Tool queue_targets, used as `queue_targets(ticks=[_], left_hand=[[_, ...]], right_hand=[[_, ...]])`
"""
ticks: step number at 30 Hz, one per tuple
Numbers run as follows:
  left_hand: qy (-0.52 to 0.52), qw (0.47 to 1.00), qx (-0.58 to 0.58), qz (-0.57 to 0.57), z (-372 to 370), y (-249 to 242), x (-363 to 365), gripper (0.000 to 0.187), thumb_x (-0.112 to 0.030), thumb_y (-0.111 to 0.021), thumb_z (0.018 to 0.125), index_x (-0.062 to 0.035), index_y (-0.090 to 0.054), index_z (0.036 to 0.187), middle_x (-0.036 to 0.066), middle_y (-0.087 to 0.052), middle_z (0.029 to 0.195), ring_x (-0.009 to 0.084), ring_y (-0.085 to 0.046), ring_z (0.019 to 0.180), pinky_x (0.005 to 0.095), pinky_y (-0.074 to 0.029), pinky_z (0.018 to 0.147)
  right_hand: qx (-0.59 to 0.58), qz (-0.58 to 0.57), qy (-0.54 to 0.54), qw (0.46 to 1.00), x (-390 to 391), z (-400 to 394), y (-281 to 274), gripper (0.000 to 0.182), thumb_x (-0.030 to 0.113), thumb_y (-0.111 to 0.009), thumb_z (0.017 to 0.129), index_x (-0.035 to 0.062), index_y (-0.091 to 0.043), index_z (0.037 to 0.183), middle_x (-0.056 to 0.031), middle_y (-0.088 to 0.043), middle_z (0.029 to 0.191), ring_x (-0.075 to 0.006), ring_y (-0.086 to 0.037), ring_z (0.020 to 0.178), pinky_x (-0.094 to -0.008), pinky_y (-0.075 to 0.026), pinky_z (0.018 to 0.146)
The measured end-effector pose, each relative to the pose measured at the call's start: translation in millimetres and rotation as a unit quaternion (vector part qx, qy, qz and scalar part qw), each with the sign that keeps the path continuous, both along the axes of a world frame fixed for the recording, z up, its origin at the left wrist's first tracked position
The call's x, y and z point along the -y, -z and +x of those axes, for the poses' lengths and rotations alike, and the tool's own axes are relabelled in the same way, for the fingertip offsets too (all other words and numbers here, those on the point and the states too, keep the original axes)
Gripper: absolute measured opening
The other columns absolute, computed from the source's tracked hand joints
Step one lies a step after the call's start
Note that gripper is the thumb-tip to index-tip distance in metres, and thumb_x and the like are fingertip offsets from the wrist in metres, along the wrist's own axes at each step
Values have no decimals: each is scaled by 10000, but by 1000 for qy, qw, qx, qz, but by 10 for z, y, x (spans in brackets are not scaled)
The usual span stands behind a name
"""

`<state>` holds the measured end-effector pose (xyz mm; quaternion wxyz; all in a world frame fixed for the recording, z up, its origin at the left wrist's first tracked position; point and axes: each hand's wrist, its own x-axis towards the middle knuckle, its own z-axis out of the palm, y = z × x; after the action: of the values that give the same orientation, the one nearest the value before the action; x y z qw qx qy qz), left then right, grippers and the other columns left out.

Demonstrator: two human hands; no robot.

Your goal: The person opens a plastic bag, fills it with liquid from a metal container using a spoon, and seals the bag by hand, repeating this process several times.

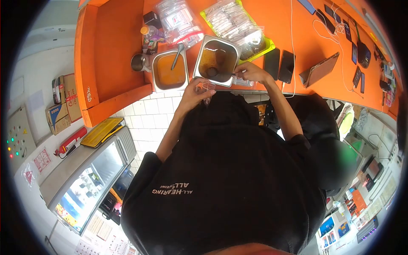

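Note:
A metal pan of dark reddish-brown sauce (219, 57) sits on the orange counter. My right hand (251, 73) is at its right front edge, fingers closed on a dark handle whose ladle end lies in the sauce. At the pan's front left corner, my left hand (196, 94) pinches a small clear plastic bag (207, 88) by its opening. To the left stands a second metal pan with orange sauce (171, 70), and a spoon (177, 57) leans in it.
Behind the pans lie clear packets (176, 19) and a green tray (265, 47) full of small bags. A metal cup (139, 63) stands left. Two phones (272, 63) and a tablet in a brown case (319, 70) are right. A person in black (312, 121) sits close on the right.

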<state>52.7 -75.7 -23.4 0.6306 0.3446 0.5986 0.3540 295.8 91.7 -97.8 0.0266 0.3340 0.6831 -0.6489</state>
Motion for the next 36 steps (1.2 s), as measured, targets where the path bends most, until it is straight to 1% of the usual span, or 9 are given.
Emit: queue_targets(ticks=[2,11,15,17,18,23,30,33,36], left_hand=[[-8,1000,19,-7,-67,101,43,429,-146,-796,823,-28,-594,1182,60,-632,1066,112,-609,930,253,-503,730],[-31,996,-25,-86,-306,-251,31,409,-197,-784,838,-57,-599,1175,6,-645,1025,84,-613,929,263,-499,750],[-145,976,-22,159,-267,-247,-194,497,-110,-838,767,-35,-584,1186,38,-660,1018,83,-621,887,243,-498,736],[-105,919,-223,309,-281,-144,-367,527,-120,-849,751,-24,-579,1194,59,-665,1038,94,-629,836,232,-509,695],[-116,950,-189,219,-236,-219,-425,558,-133,-858,742,-19,-574,1209,75,-668,1035,97,-631,801,225,-510,644],[-138,925,-191,297,-85,-18,-702,603,-145,-867,733,-14,-568,1240,47,-669,1018,62,-597,721,210,-481,581],[-137,939,-197,247,-72,71,-802,516,-187,-849,754,-29,-605,1181,68,-687,1005,133,-651,846,262,-513,713],[-128,931,-236,249,-302,166,-916,469,-238,-846,752,-30,-629,1112,86,-703,996,196,-658,963,333,-496,882],[-1,918,-264,296,-520,39,-1165,443,-318,-853,727,-41,-677,1025,82,-687,1043,221,-640,1022,346,-487,904]], right_hand=[[-22,-117,52,992,12,64,-18,190,66,-578,886,11,-692,1028,-9,-612,828,-77,-531,725,-231,-409,587],[-79,-126,151,977,57,260,-346,147,49,-574,937,15,-660,1051,-7,-594,813,-55,-474,647,-216,-369,538],[-103,-122,170,972,68,278,-608,154,43,-570,935,3,-653,1059,-19,-605,817,-56,-467,634,-222,-368,538],[-111,-95,192,971,58,280,-684,162,47,-578,933,1,-655,1069,-24,-617,829,-61,-467,637,-232,-379,553],[-110,-88,189,972,55,275,-748,162,47,-578,933,1,-655,1069,-24,-617,829,-61,-467,637,-232,-379,553],[-67,-51,213,973,47,247,-1231,214,38,-592,918,1,-658,1118,-21,-623,839,-61,-494,686,-241,-418,624],[-149,10,229,962,61,217,-1207,191,50,-584,940,-1,-658,1108,58,-453,670,-30,-359,587,-209,-278,526],[-108,16,206,973,37,190,-1123,201,53,-582,938,-15,-652,1113,26,-535,716,-60,-451,621,-226,-369,563],[-47,168,158,972,132,84,-878,201,63,-599,887,0,-680,1060,-156,-692,942,-254,-658,826,-395,-507,741]])
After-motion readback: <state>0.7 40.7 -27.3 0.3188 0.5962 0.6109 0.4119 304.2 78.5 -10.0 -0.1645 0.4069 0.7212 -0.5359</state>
